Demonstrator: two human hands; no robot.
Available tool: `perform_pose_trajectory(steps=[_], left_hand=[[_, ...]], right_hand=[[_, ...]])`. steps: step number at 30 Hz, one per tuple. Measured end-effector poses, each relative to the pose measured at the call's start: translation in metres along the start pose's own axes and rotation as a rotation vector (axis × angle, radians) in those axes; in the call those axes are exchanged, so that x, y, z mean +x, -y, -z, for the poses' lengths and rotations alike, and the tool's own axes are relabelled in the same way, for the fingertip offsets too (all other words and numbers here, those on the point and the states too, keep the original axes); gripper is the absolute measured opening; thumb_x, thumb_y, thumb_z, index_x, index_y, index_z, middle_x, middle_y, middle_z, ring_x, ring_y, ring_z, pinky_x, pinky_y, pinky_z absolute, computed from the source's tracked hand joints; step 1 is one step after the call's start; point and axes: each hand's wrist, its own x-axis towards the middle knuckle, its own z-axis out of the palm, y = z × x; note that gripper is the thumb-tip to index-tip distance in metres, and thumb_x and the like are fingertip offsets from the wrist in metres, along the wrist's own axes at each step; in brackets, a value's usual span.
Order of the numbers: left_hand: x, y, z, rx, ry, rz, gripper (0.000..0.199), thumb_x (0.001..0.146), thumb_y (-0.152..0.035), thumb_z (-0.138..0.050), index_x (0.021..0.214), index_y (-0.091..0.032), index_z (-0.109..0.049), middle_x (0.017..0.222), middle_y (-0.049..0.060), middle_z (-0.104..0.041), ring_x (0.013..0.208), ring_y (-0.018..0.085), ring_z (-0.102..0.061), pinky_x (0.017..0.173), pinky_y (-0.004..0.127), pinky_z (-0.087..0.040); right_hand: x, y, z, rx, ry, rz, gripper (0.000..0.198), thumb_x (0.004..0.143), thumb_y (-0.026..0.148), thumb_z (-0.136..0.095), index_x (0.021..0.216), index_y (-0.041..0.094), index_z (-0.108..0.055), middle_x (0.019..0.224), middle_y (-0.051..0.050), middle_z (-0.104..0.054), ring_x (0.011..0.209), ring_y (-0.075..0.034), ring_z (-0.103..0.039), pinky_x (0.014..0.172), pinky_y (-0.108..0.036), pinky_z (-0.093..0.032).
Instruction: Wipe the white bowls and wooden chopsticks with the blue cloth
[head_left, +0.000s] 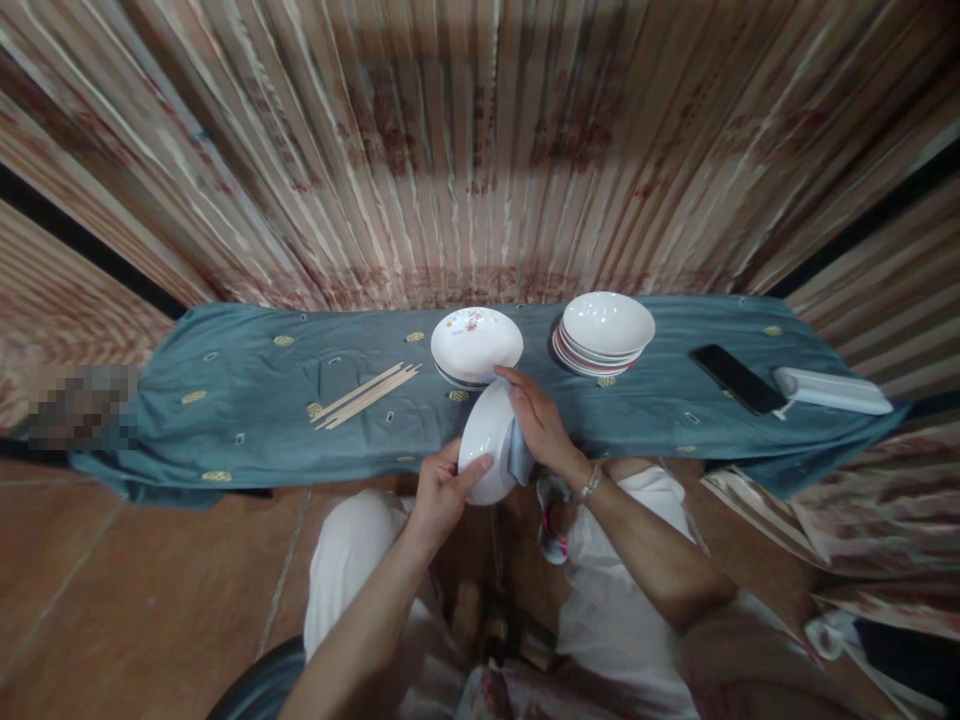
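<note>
I am viewing a narrow table spread with a teal patterned tablecloth (255,420), running crosswise beyond both hands. A pleated curtain (480,150) is rising behind it, and brown floor tiles (187,580) are showing below and left of the left hand.

The left hand (442,490) is gripping a white bowl (484,450), thumb on its outer surface. The right hand (538,415) is holding a pale blue cloth (519,455) against the bowl's right side. The hands are working close together, with the bowl tilting between them and overlapping the table's near edge in my view.

I am noting these boundaries: a flowered dish (476,340) is resting on other dishes just beyond the hands; a bowl stack (606,325) is standing beyond and right of the right hand. Chopsticks (367,395) are lying beyond and left of the left hand, with tablecloth extending past them to the left end. Farther right of the right hand, a black phone (739,380) is lying next to a white object (832,390) that I am not identifying.

The right hand and the cloth are hiding the bowl's right side. The right thumb is staying out of my sight. A pixelated patch (82,407) is masking the far left, and the picture's lower edge is cutting off both arms.
</note>
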Motion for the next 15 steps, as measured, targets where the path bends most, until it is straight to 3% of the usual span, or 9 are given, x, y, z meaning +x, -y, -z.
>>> perform_pose_trajectory(steps=[5,15], left_hand=[[-0.001,-0.002,0.003,0.035,-0.009,-0.027,0.03,0.064,-0.037,-0.075,0.078,-0.011,-0.07,0.066,0.002,-0.063,0.06,0.012,-0.05,0.058,0.024,-0.041],[-0.002,-0.01,0.003,-0.006,-0.081,-0.037,0.032,0.061,-0.034,-0.076,0.083,-0.011,-0.072,0.069,0.003,-0.068,0.059,0.013,-0.055,0.057,0.024,-0.044]], right_hand=[[0.002,-0.013,-0.005,0.115,-0.084,-0.188,0.043,0.093,0.043,-0.031,0.12,0.022,-0.057,0.126,-0.006,-0.06,0.118,-0.018,-0.053,0.105,-0.036,-0.035],[-0.001,-0.031,-0.019,0.304,-0.173,-0.381,0.043,0.088,0.048,-0.035,0.106,0.019,-0.061,0.116,-0.008,-0.064,0.108,-0.019,-0.056,0.099,-0.036,-0.039]])
